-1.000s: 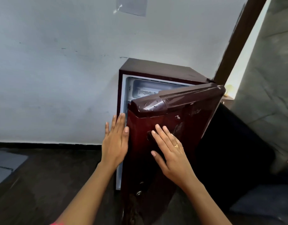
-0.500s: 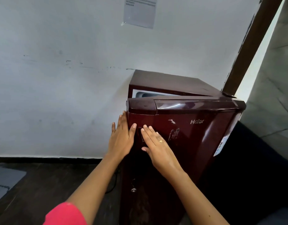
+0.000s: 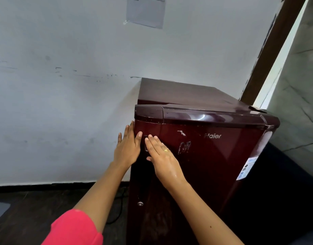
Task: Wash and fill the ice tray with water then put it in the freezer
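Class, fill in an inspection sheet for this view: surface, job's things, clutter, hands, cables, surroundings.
Surface: dark floor, no table seen.
Job's things: maroon fridge, door looks shut; ice tray not seen.
Clutter: nothing seen.
Hands: left hand flat at the door's left edge; right hand flat on the door front, with a ring; both empty.
Cables: dark cable on the floor beside the fridge.
Surroundings: scuffed white wall, paper stuck on it, door frame at right.

Scuffed white wall filled the left and centre, paper notice taped at the top, dark floor lower left, brown door frame upper right, bright gap and marble wall at right edge.
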